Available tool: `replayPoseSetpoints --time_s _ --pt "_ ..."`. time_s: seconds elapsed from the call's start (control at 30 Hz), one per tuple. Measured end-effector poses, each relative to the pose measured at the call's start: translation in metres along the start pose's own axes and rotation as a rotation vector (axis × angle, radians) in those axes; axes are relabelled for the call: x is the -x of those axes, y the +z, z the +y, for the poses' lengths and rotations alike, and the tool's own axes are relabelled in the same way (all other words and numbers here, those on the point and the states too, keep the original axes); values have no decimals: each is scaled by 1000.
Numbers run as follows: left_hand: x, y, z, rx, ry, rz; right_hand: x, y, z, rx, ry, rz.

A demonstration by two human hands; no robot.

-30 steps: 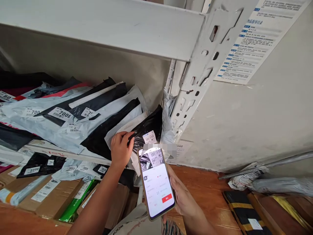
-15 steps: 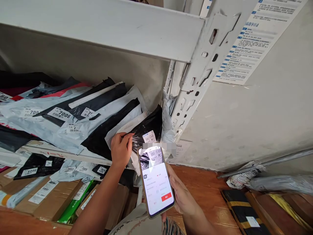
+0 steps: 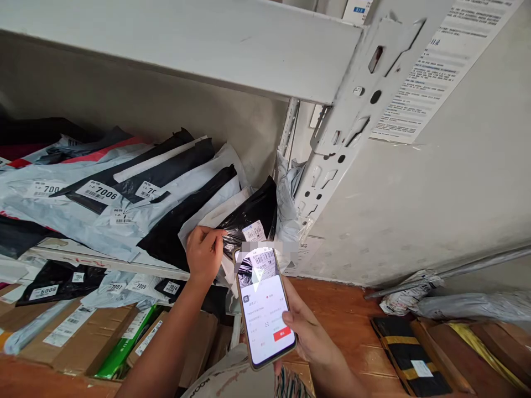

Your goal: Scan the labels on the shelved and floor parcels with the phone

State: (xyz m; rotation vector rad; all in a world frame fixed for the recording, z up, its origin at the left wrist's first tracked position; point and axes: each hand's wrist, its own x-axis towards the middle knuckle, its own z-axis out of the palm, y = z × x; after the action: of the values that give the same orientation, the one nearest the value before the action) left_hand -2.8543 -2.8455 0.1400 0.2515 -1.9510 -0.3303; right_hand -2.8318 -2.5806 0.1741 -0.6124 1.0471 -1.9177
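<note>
My right hand is closed round a smartphone, its thumb over the right edge of the lit screen. The screen shows a camera picture of a label above a white page with a red button. My left hand pinches the left edge of a black plastic mailer bag, which leans at the right end of the shelf row. A white barcode label on that bag sits just above the phone's top, partly blurred out. Other black mailers and white mailers stand beside the hand on the left.
A white metal shelf post rises to the right, with a beam across the top. Boxes and numbered bags fill the lower level. A taped black parcel lies on the floor at right.
My right thumb has come in over the phone screen's right edge. The view has shifted slightly; the left hand keeps its pinch on the black bag.
</note>
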Motion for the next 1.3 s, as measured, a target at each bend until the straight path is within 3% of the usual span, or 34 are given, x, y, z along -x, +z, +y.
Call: replayPoseSetpoints --time_s 0.2,0.43,0.93,1.3 --pt "0 -1 -1 3 19 -25 -1 0 -2 -1 0 -107" --pt "-1 -2 -4 14 28 -42 -7 3 3 -19 -14 -124" --pt "-4 -5 -7 -54 113 -52 -38 19 19 -155 15 154" --pt "-1 -2 -14 -17 86 -84 -45 16 33 -129 -7 34"
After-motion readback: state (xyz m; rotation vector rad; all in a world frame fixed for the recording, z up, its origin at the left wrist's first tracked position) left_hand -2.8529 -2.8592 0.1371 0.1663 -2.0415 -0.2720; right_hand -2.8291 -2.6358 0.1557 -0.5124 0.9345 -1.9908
